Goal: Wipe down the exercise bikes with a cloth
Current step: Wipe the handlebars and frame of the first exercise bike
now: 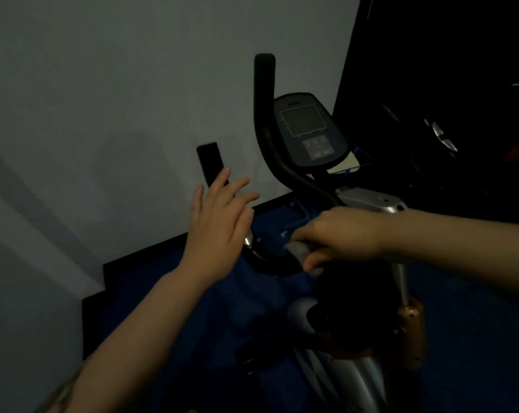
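Fingers of right hand [341, 236] curl round grey cloth [301, 251] on handlebar [270, 263], left hand [219, 216] spread, hovering just left of it; best keep cloth wrapped under fingertips, slide along bar, left steadying bike [368, 204].

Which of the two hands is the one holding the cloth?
The right hand, gripping a grey cloth on the black handlebar; the left hand hovers open, fingers spread, holding nothing.
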A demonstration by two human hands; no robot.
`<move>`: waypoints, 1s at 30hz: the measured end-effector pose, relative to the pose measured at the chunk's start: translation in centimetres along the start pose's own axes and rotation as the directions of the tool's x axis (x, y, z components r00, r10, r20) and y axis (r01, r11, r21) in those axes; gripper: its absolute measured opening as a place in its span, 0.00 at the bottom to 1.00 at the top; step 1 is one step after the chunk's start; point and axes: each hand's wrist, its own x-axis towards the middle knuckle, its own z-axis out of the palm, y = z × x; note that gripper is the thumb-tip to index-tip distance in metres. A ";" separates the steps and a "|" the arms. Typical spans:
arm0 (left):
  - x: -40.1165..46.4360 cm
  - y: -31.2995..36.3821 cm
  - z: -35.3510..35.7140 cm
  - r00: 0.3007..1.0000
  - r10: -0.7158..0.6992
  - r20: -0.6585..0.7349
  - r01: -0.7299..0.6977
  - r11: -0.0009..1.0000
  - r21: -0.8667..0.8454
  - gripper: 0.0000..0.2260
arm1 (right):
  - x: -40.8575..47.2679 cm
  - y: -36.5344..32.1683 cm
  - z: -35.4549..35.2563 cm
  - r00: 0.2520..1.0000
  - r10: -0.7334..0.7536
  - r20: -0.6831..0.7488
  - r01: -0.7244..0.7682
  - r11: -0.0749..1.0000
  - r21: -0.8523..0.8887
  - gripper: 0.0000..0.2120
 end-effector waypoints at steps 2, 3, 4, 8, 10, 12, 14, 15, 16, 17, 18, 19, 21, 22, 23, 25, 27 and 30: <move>0.1 0.3 0.0 1.000 -0.020 0.007 0.020 0.999 -0.030 0.18 | 1.4 -2.7 1.1 0.996 0.038 -0.084 -0.038 0.999 -0.004 0.20; 0.1 0.3 0.0 1.000 -0.020 0.014 0.021 0.998 -0.057 0.18 | 2.3 -4.4 1.7 0.987 0.087 -0.134 -0.083 0.996 0.035 0.19; 0.2 0.2 -0.1 1.000 -0.013 0.022 0.015 0.996 -0.093 0.19 | 3.1 -6.0 2.3 0.969 0.160 -0.190 -0.149 0.986 0.068 0.18; 0.4 -0.5 -1.1 0.999 0.034 -0.037 -0.040 0.978 -0.203 0.21 | 1.9 -7.8 4.4 0.836 0.391 -0.385 -0.375 0.919 0.119 0.19; 1.2 -1.4 -1.9 0.995 0.006 -0.097 -0.027 0.976 -0.215 0.22 | 1.4 -8.7 4.8 0.793 0.493 -0.358 -0.474 0.868 0.146 0.21; 2.4 -2.1 -2.6 0.993 -0.049 -0.104 0.019 0.961 -0.274 0.23 | 3.3 -10.4 3.8 0.779 0.533 -0.330 -0.432 0.838 0.333 0.16; 3.4 -2.6 -3.1 0.995 -0.075 -0.063 0.048 0.933 -0.356 0.24 | 6.3 -11.2 1.7 0.722 0.656 -0.222 -0.375 0.640 0.671 0.19; 3.6 -2.7 -3.3 0.996 -0.078 -0.044 0.054 0.917 -0.396 0.23 | 7.4 -11.0 1.0 0.687 0.704 -0.182 -0.324 0.520 0.790 0.22; 3.7 -2.9 -3.5 0.996 -0.083 -0.031 0.061 0.896 -0.440 0.22 | 8.2 -10.8 0.9 0.619 0.758 -0.208 -0.280 0.460 0.843 0.25; 3.7 -3.0 -3.7 0.996 -0.093 -0.016 0.073 0.871 -0.487 0.22 | 8.7 -11.0 1.0 0.562 0.787 -0.255 -0.272 0.466 0.842 0.27; 3.8 -3.3 -4.0 0.995 -0.101 0.002 0.087 0.842 -0.532 0.21 | 8.6 -11.5 1.2 0.517 0.806 -0.288 -0.289 0.481 0.828 0.28; 3.7 -3.5 -4.3 0.994 -0.109 0.020 0.100 0.811 -0.577 0.21 | 8.4 -12.2 1.5 0.475 0.827 -0.300 -0.324 0.482 0.814 0.30; 3.8 -3.7 -4.6 0.991 -0.126 0.050 0.127 0.742 -0.658 0.20 | 9.1 -12.4 1.7 0.409 0.854 -0.323 -0.359 0.476 0.803 0.30; 3.8 -3.7 -4.7 0.988 -0.136 0.067 0.144 0.706 -0.694 0.20 | 10.0 -11.9 1.0 0.411 0.854 -0.318 -0.341 0.468 0.815 0.29; 3.8 -3.7 -4.8 0.986 -0.145 0.080 0.157 0.675 -0.721 0.20 | 11.2 -11.3 -0.2 0.436 0.846 -0.306 -0.323 0.465 0.825 0.26; 3.9 -3.5 -4.8 0.985 -0.151 0.088 0.165 0.636 -0.754 0.21 | 13.5 -9.9 -3.0 0.469 0.834 -0.292 -0.240 0.438 0.866 0.24; 3.8 -3.4 -4.8 0.982 -0.153 0.110 0.181 0.612 -0.770 0.21 | 14.3 -9.5 -4.3 0.419 0.863 -0.281 -0.096 0.350 0.932 0.25; 3.5 -3.6 -4.8 0.985 -0.115 0.130 0.174 0.622 -0.764 0.21 | 13.2 -11.2 -2.8 0.296 0.871 -0.391 -0.042 0.421 0.906 0.19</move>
